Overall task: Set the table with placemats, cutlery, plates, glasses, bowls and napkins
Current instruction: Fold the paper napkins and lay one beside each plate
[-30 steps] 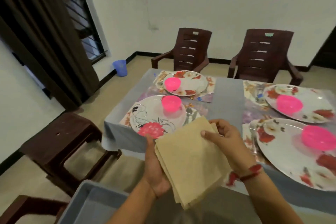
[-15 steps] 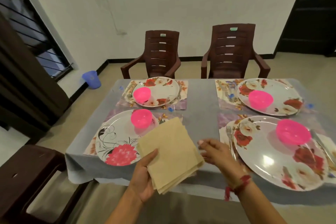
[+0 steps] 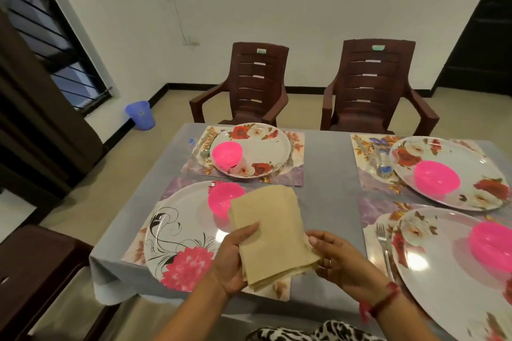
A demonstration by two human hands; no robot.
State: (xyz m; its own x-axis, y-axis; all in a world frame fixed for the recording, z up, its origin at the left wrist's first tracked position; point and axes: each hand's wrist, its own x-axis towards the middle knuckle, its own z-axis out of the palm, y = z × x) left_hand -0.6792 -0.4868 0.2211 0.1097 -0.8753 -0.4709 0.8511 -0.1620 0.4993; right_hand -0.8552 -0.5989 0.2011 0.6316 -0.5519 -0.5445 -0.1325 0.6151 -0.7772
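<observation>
A stack of beige napkins [image 3: 273, 230] is held over the near left place setting. My left hand [image 3: 231, 263] grips the stack from its left side, thumb on top. My right hand [image 3: 336, 259] holds the stack's right corner with curled fingers. Under them lies a white plate with a pink flower [image 3: 180, 235] and a pink bowl [image 3: 223, 199] on a placemat. Three more floral plates [image 3: 260, 147] [image 3: 454, 166] [image 3: 443, 266] carry pink bowls. A fork [image 3: 383, 246] lies left of the near right plate.
The table wears a grey cloth [image 3: 327, 163]. Two brown plastic chairs [image 3: 246, 86] [image 3: 376, 86] stand at the far side. A brown stool [image 3: 36, 266] is at the near left. A blue bucket [image 3: 140, 115] sits on the floor by the wall.
The view has swung right and closer to the table. My right hand has come back onto the napkin stack's right corner, and the stack now hangs over the near left plate's right edge.
</observation>
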